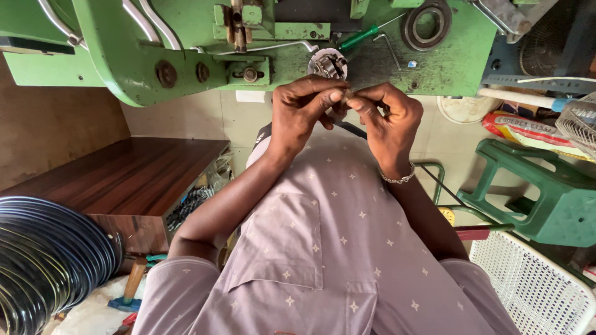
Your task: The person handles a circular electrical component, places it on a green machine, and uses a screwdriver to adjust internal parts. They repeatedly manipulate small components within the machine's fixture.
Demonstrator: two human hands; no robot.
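Note:
My left hand (302, 108) and my right hand (388, 115) meet just below the edge of a green machine (447, 59). Their fingertips pinch one small dark part (345, 96) between them; its shape is too small to tell. Right above the fingers sits a round metal chuck (328, 63) on the machine. A thin bracelet (398, 179) circles my right wrist. A dark strap or cable runs down from under my hands across my pale purple shirt.
A green-handled screwdriver (359, 37) and a bearing ring (426, 25) lie on the machine. A dark wooden cabinet (133, 180) stands at left, with coiled black tubing (43, 260) and a hammer (133, 282). At right are a green plastic stool (546, 198) and a white basket (528, 285).

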